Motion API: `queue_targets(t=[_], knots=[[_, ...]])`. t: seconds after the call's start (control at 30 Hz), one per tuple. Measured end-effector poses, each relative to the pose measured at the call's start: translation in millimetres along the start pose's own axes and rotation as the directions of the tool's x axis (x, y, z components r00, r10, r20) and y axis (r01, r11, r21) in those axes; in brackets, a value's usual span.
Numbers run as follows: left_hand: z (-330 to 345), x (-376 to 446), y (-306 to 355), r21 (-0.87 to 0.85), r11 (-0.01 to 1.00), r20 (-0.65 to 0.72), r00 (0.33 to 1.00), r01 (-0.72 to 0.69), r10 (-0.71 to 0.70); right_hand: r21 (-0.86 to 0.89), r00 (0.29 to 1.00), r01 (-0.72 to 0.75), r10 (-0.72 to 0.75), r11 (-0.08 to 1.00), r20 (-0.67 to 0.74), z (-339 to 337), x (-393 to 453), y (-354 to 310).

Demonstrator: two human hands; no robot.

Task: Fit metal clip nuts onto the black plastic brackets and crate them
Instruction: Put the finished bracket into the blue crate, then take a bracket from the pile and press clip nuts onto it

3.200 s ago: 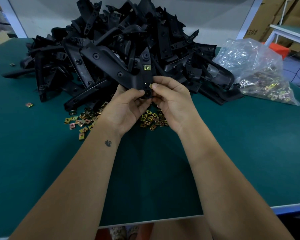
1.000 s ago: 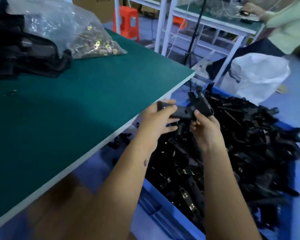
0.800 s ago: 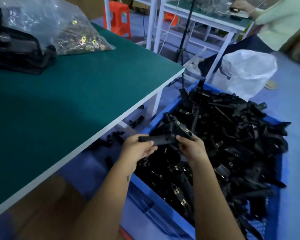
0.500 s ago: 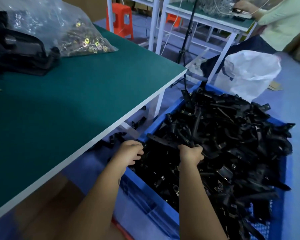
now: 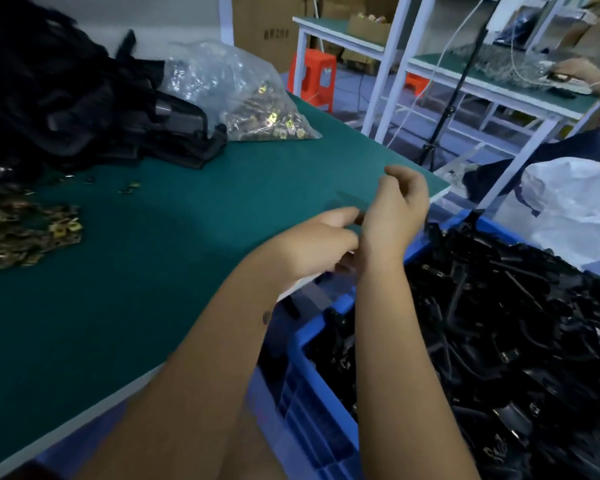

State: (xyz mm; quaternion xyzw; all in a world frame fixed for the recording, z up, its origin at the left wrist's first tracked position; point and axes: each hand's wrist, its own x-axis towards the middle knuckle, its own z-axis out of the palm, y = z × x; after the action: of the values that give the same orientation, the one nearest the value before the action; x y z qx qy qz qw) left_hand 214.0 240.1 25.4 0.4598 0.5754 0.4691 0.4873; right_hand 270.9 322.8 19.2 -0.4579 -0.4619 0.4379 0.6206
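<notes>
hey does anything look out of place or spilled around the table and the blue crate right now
Nothing is clearly wrong. Loose clip nuts lie scattered on the green table beside the bracket pile, apparently work stock. The blue crate is heaped with brackets above its rim, so some could slide off.

table [image 5: 125, 306]: bare green strip runs from near edge to far corner | left of strip: bracket pile [image 5: 66, 98], loose nuts [image 5: 18, 226] | behind: nut bag [image 5: 243, 98] | right, below edge: crate [image 5: 326, 403] heaped full
</notes>
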Motion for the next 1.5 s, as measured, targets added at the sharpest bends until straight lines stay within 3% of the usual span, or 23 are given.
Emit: queue_targets(t=[0.13,0.2,0.27,0.33,0.43,0.5,0.57,0.6,0.73,0.8,0.97,1.13,1.27,1.37,1.5], knots=[[-70.0,-34.0,-2.2,-0.029,1.000,-0.221,0.975,-0.004,-0.003,-0.038,0.943,0.069,-0.053,0.997,0.330,60.4,-33.0,-5.9],[-104.0,-54.9,-11.4,-0.043,0.999,-0.386,0.922,-0.024,0.006,-0.142,0.856,0.109,-0.020,0.984,0.516,90.3,-51.3,2.4],[-135.7,-75.4,-22.8,-0.050,0.998,-0.561,0.828,-0.031,-0.003,-0.235,0.767,0.153,0.034,0.960,0.641,117.9,-65.2,12.2],[-161.9,-93.0,-34.5,-0.072,0.997,-0.691,0.723,-0.033,-0.026,-0.274,0.745,0.201,0.035,0.941,0.666,142.5,-74.3,17.1],[-185.0,-113.8,-48.5,-0.122,0.990,-0.804,0.592,-0.077,-0.053,-0.278,0.813,0.178,0.018,0.944,0.582,171.6,-77.9,19.1],[-192.4,-120.3,-54.1,-0.140,0.981,-0.843,0.536,-0.132,-0.048,-0.384,0.797,0.251,0.036,0.889,0.603,184.5,-76.3,26.1],[-195.8,-120.1,-56.6,-0.130,0.984,-0.844,0.534,-0.125,-0.044,-0.475,0.771,0.330,0.058,0.816,0.635,193.2,-74.7,31.2],[-197.0,-118.2,-56.9,-0.114,0.989,-0.835,0.548,-0.097,-0.042,-0.469,0.786,0.303,0.061,0.829,0.615,196.1,-73.4,33.0],[-201.7,-108.5,-55.8,-0.031,0.999,-0.808,0.589,0.005,-0.028,-0.226,0.929,-0.067,0.144,0.972,0.342,202.2,-63.6,36.3],[-203.6,-106.3,-55.4,-0.026,1.000,-0.807,0.590,0.004,-0.023,-0.116,0.955,-0.135,0.161,0.984,0.251,201.6,-62.4,35.0],[-205.8,-106.8,-55.9,-0.045,0.999,-0.801,0.598,-0.027,-0.020,0.020,0.946,-0.198,0.186,0.980,0.265,202.2,-65.2,29.3],[-203.9,-109.3,-55.4,-0.102,0.991,-0.810,0.586,-0.090,-0.030,0.318,0.826,-0.542,0.423,0.778,0.374,197.0,-66.0,21.4],[-201.2,-111.0,-51.9,-0.125,0.983,-0.810,0.586,-0.134,-0.023,0.392,0.710,-0.683,0.435,0.616,0.554,191.7,-78.1,14.5],[-200.6,-114.1,-48.2,-0.177,0.954,-0.841,0.541,-0.244,-0.018,0.350,0.632,-0.691,0.295,0.632,0.717,197.2,-97.4,7.2],[-203.5,-119.7,-45.8,-0.236,0.875,-0.872,0.489,-0.423,0.001,0.247,0.517,-0.539,0.085,0.805,0.852,201.1,-127.2,7.6]])
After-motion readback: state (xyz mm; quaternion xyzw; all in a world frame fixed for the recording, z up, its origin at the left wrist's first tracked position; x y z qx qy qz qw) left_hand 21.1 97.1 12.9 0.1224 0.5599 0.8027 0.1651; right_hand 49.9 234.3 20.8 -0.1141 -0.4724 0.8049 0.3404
